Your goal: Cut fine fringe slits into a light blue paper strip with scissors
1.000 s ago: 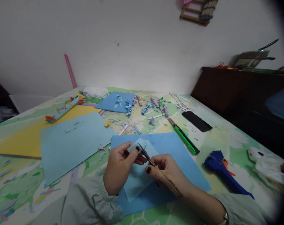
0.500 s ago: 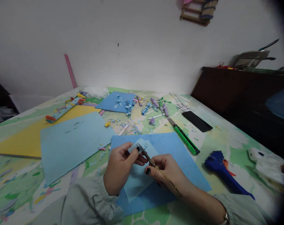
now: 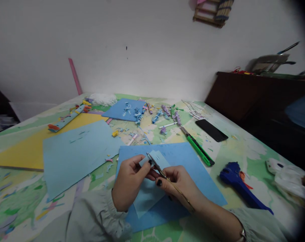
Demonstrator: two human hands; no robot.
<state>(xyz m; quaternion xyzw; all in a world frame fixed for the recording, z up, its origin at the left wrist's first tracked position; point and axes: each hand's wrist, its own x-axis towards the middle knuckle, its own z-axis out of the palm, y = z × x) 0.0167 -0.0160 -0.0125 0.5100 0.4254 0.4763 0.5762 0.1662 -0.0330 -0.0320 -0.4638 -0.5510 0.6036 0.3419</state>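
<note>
My left hand [image 3: 129, 181] pinches the upper corner of a small light-blue sheet of paper [image 3: 148, 193] and holds it up off the table. My right hand [image 3: 179, 184] is closed round the handles of a pair of scissors [image 3: 157, 167], whose blades reach up and to the left onto the paper's top edge, right beside my left fingertips. Short slits show along that top edge. Both hands hover over a larger, darker blue sheet [image 3: 182, 161] lying flat near the table's front edge.
A big pale-blue sheet [image 3: 74, 151] and a yellow sheet [image 3: 24, 148] lie to the left. A green utility knife [image 3: 199, 148], a black phone [image 3: 211, 130], a blue glue gun [image 3: 239, 186], a marker and several paper scraps and curled strips litter the table. A dark cabinet [image 3: 255, 94] stands right.
The scissor blades have shifted a little to the left along the paper's top edge, and my left fingers have folded the corner down slightly. Nothing else on the table moved.
</note>
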